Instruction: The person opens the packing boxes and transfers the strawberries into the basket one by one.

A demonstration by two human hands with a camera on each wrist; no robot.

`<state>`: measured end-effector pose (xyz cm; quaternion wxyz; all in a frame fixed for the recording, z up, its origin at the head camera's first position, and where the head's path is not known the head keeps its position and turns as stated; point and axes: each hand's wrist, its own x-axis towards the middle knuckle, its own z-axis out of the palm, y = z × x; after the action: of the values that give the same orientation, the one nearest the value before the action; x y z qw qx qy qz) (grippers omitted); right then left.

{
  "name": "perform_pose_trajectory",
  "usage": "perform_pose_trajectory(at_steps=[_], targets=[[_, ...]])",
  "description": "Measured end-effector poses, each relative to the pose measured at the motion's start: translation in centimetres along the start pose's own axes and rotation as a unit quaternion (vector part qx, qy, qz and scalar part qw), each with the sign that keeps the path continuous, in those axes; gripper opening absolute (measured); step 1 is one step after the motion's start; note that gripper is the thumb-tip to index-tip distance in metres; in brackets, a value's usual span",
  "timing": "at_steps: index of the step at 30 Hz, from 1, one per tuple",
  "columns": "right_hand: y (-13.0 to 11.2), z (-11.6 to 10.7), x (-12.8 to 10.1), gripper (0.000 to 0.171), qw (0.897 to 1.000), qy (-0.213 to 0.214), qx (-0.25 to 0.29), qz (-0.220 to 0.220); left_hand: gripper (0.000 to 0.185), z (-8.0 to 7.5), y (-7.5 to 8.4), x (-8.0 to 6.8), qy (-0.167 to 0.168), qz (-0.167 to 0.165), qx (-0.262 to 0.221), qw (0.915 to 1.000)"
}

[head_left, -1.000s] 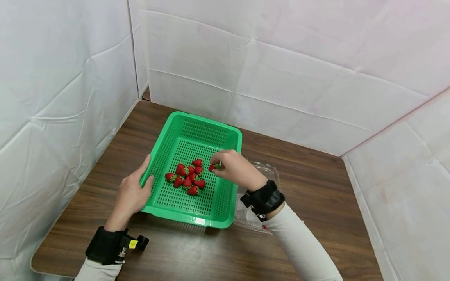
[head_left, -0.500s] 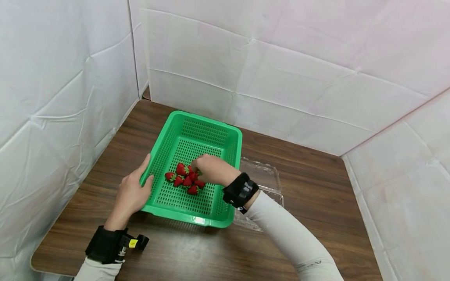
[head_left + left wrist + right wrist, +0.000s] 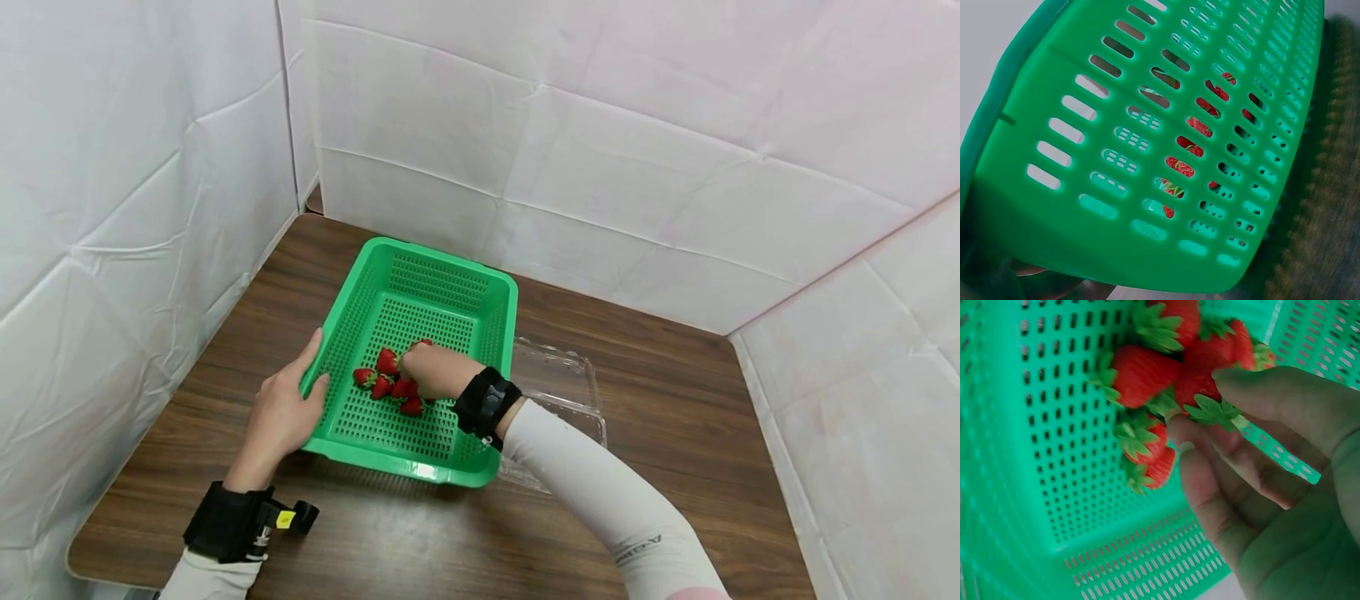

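A green slotted plastic basket (image 3: 450,262) stands on the table, with a cluster of red strawberries (image 3: 365,377) on its floor. My left hand (image 3: 285,408) grips the basket's left rim, thumb over the inside. Reaching in from the right, my right hand (image 3: 438,371) is at the cluster and covers part of it in the head view. In the right wrist view, thumb and fingertips pinch a strawberry (image 3: 1200,378) near its green leaves, among other strawberries (image 3: 1141,375). Through the basket's side slots (image 3: 1124,161), bits of strawberry (image 3: 1180,167) show in the left wrist view.
A clear plastic clamshell box (image 3: 558,371) lies right of the basket, partly hidden by the basket and right arm. The brown wooden table (image 3: 660,417) is bordered by white sheeted walls (image 3: 600,192) at the back and sides.
My right hand has moved left from the basket's right side, where it held a strawberry, into the cluster. My left hand and the basket stay in place.
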<state>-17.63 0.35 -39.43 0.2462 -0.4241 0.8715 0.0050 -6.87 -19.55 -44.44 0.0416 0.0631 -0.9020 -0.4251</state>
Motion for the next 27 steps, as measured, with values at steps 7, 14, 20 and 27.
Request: perform_pose_trajectory(at_steps=[7,14,20,27], targets=[[0.5,0.4,0.5,0.04,1.0,0.01,-0.003,-0.006,0.064,0.1,-0.1,0.1,0.002,0.004,-0.002,1.0],[1.3,-0.1,0.2,0.028,1.0,0.017,0.011,0.0,0.063,0.0,-0.2,0.1,0.003,0.004,-0.003,1.0],[1.5,-1.3,-1.1,0.041,0.999,0.022,0.025,0.015,0.063,0.0,-0.1,0.0,0.0,0.004,-0.003,1.0],[1.6,-2.4,-3.7,0.037,0.996,0.07,0.059,0.011,0.064,0.0,-0.2,0.1,-0.002,0.004,0.0,1.0]])
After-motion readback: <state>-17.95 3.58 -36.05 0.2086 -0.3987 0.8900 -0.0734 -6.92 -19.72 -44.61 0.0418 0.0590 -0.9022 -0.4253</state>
